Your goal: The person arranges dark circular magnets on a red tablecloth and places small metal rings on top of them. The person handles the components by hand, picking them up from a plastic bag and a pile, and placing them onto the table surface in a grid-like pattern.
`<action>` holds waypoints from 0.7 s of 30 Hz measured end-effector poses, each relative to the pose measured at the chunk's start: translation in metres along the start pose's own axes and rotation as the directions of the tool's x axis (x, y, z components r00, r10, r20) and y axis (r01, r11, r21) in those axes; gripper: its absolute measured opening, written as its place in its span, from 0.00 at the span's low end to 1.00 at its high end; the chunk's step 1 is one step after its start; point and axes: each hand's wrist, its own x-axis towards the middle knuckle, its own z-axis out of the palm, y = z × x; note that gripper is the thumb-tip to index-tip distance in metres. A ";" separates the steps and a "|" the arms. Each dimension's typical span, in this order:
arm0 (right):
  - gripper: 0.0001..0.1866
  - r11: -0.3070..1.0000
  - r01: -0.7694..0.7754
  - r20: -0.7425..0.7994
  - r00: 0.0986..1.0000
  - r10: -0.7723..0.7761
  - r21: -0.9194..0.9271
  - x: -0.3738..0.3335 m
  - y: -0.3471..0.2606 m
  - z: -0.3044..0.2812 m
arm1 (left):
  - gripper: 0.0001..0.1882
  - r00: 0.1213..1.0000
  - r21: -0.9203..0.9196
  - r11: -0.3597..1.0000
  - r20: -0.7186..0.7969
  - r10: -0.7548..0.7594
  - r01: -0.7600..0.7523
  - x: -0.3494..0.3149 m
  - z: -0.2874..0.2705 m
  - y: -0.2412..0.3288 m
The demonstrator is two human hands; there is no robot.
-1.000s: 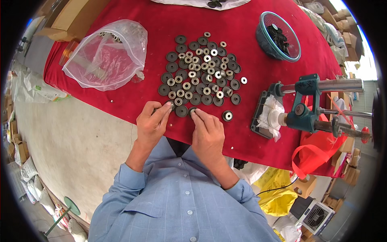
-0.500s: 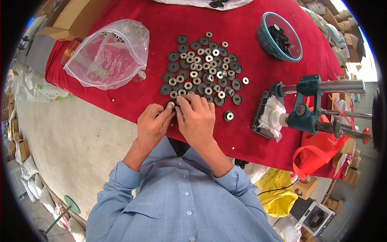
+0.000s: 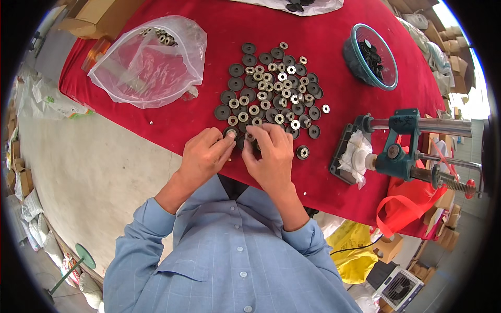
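My left hand is closed at the near edge of a spread of parts, its fingertips on a dark wheel with a metal ring in it. Beside it, my right hand pinches a small metal bearing between thumb and fingers, partly hidden by them. Beyond both hands lie several black grooved wheels with silver ring bearings scattered on and among them. One wheel with a bearing seated in it stands apart, right of my right hand.
A red cloth covers the table. At left lies a clear plastic bag with bearings inside, near a cardboard box. A blue-rimmed bowl of black parts sits far right, above a green hand press. Red bag at right.
My right hand has moved slightly right, away from my left, and its fingers have lifted apart to show a bearing. My left hand stays at the wheel. The whole view has shifted a little.
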 end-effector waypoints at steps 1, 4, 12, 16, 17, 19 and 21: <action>0.18 1.000 0.019 0.015 1.000 -0.019 -0.005 -0.004 -0.001 -0.003 | 0.12 1.000 -0.011 1.000 -0.008 -0.015 0.015 -0.001 0.002 0.000; 0.16 0.998 0.057 0.041 0.998 -0.056 -0.034 -0.012 0.000 0.000 | 0.14 0.998 -0.073 0.995 -0.013 -0.069 0.068 -0.006 0.005 -0.003; 0.14 0.970 0.133 0.046 0.991 -0.127 -0.205 -0.025 -0.004 0.003 | 0.19 0.804 -0.562 0.607 0.198 -0.561 0.562 0.001 -0.020 -0.001; 0.19 0.934 0.123 0.107 0.990 -0.092 -0.336 -0.038 -0.016 -0.004 | 0.15 0.812 -0.518 0.650 0.169 -0.559 0.556 0.007 -0.016 -0.012; 0.20 0.939 0.105 0.108 0.991 -0.073 -0.328 -0.040 -0.018 -0.003 | 0.14 0.795 -0.483 0.655 0.161 -0.585 0.580 0.011 -0.016 -0.013; 0.22 0.949 0.071 0.108 0.993 -0.039 -0.308 -0.040 -0.020 -0.002 | 0.12 0.761 -0.410 0.663 0.140 -0.633 0.626 0.021 -0.019 -0.012; 0.24 0.973 0.045 0.087 0.996 -0.026 -0.225 -0.035 -0.015 -0.006 | 0.11 0.833 -0.350 0.775 0.031 -0.552 0.526 0.018 -0.009 -0.025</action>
